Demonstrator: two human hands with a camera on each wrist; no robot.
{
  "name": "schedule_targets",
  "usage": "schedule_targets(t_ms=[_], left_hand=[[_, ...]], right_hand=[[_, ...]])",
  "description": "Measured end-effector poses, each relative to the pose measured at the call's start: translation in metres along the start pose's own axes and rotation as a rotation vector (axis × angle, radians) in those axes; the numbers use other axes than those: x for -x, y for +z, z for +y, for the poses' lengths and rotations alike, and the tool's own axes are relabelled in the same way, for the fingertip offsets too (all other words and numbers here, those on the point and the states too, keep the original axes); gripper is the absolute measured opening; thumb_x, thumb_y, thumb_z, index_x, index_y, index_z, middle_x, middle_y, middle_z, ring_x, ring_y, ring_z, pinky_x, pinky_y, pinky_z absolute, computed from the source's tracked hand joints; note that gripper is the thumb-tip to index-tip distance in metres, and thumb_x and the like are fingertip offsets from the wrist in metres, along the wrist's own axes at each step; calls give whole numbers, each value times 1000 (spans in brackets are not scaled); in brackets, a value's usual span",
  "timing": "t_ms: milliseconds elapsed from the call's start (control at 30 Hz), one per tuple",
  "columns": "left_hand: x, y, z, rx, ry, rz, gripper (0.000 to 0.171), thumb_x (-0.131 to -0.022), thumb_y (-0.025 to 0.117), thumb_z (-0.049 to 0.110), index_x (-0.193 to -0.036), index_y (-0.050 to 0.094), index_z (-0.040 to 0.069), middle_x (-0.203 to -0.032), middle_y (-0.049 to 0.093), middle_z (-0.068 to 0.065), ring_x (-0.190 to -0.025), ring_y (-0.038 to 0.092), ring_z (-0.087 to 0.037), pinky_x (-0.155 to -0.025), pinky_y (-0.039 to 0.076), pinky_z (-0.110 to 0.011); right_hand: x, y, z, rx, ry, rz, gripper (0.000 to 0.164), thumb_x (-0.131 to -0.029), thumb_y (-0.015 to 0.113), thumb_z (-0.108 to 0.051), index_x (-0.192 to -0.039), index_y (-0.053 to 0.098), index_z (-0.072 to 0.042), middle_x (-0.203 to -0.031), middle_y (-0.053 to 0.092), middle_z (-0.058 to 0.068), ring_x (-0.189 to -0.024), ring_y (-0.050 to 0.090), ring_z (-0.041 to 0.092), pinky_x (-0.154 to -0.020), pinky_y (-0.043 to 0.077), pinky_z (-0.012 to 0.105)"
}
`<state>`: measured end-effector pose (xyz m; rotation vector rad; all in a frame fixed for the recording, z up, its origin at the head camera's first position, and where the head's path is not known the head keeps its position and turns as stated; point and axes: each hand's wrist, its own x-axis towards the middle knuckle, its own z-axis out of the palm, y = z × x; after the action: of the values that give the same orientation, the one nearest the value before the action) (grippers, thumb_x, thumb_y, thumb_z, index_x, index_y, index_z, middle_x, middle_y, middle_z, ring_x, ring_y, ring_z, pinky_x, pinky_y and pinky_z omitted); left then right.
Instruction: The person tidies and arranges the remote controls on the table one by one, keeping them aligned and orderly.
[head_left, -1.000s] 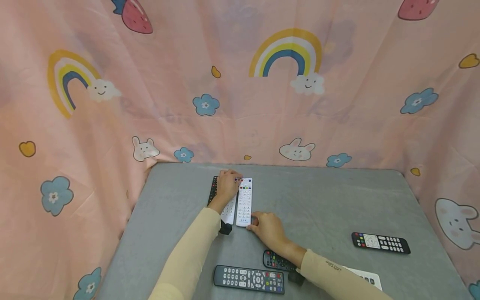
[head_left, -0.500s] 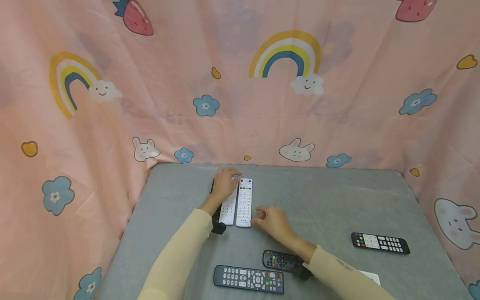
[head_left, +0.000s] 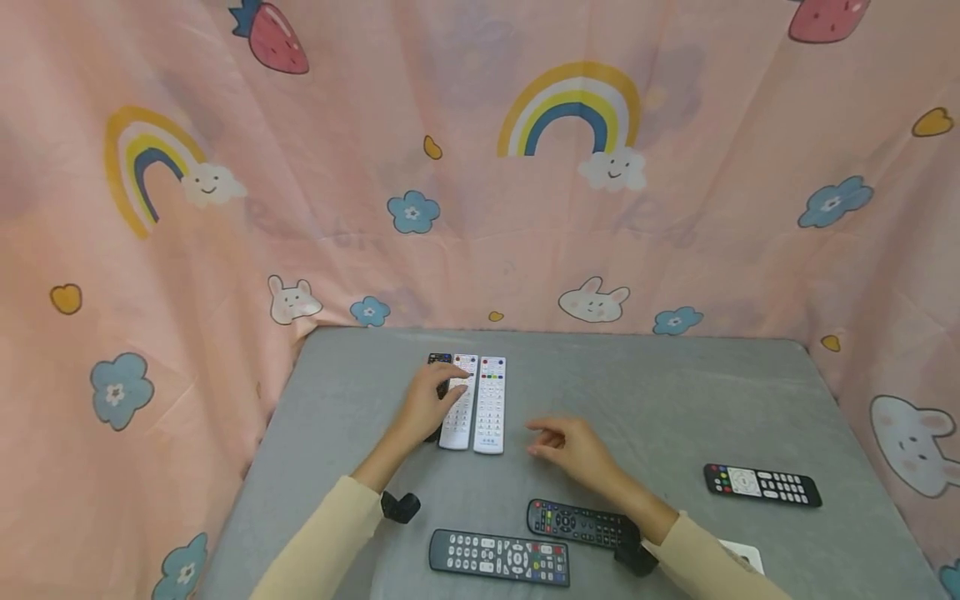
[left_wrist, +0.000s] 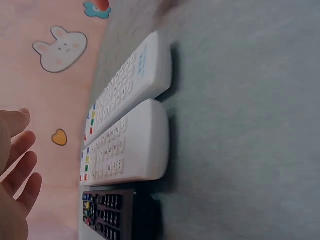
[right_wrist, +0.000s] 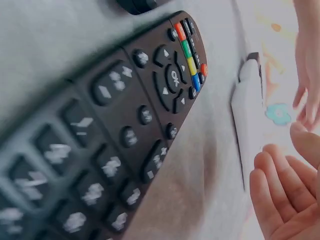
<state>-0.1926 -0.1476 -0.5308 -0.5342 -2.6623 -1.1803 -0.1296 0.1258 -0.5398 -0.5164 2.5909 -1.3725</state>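
Observation:
Three remote controls lie side by side at the back of the table: a black remote, a white remote and another white remote. My left hand hovers over the black remote and the left white remote, covering part of both. In the left wrist view, its loosely bent fingers hold nothing. My right hand is in the air right of the row, apart from it, with relaxed fingers around nothing. Below my right wrist lies a black remote, its end hidden by the wrist camera.
A dark grey remote lies crosswise near the front. Another black remote rests on the right side. Part of a white object shows behind my right sleeve. A pink patterned curtain stands along the table's back edge.
My left hand has drawn back toward the front left, uncovering the tops of the row. My right hand has left the right white remote and moved right. The remotes stay in place.

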Motion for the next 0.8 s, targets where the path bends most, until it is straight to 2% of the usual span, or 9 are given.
schedule_targets(t_ms=[100, 167, 267, 433, 567, 700, 800], left_hand=[[21, -7, 7, 24, -53, -31, 16, -92, 71, 14, -106, 74, 11, -106, 73, -3, -96, 67, -19, -84, 56, -33], [35, -11, 11, 43, -64, -44, 13, -90, 72, 14, -103, 75, 11, -101, 73, -1, -89, 68, -16, -78, 57, -28], [55, -15, 15, 58, -63, -73, 12, -87, 75, 14, -99, 76, 11, -96, 74, 2, -87, 68, -10, -77, 57, -22], [85, -19, 16, 114, -71, -170, 20, -83, 78, 14, -102, 76, 9, -96, 73, 3, -85, 67, -6, -79, 57, -21], [105, -18, 10, 165, -91, -256, 25, -83, 78, 15, -107, 74, 9, -98, 73, 1, -85, 67, -3, -80, 57, -22], [121, -17, 5, 197, -115, -306, 26, -82, 78, 17, -106, 74, 9, -99, 74, -1, -85, 68, -6, -79, 58, -23], [128, -17, 2, 216, -125, -327, 26, -81, 79, 17, -105, 74, 8, -99, 74, -2, -83, 67, -6, -77, 58, -23]], right_hand=[[11, -6, 2, -51, 11, -16, 37, -84, 77, -14, -116, 69, 3, -85, 75, 6, -72, 66, 4, -64, 56, 21], [19, -8, 3, -86, 20, -31, 36, -83, 78, -13, -113, 70, 4, -86, 75, 8, -72, 67, 5, -64, 57, 21], [31, -10, 5, -118, 42, -63, 35, -82, 79, -16, -110, 71, 3, -85, 75, 7, -71, 67, 3, -64, 57, 22], [53, -12, 8, -165, 76, -115, 35, -83, 79, -21, -110, 72, 1, -85, 75, 5, -70, 67, 4, -64, 57, 22], [70, -13, 9, -188, 91, -140, 35, -82, 80, -24, -107, 73, 0, -83, 75, 4, -68, 67, 5, -62, 56, 23], [84, -12, 11, -200, 115, -167, 33, -81, 81, -25, -104, 74, -3, -79, 74, 2, -63, 64, 2, -58, 54, 23], [93, -10, 14, -182, 89, -181, 31, -80, 81, -26, -102, 74, -4, -76, 74, 1, -59, 59, -2, -53, 51, 22]])
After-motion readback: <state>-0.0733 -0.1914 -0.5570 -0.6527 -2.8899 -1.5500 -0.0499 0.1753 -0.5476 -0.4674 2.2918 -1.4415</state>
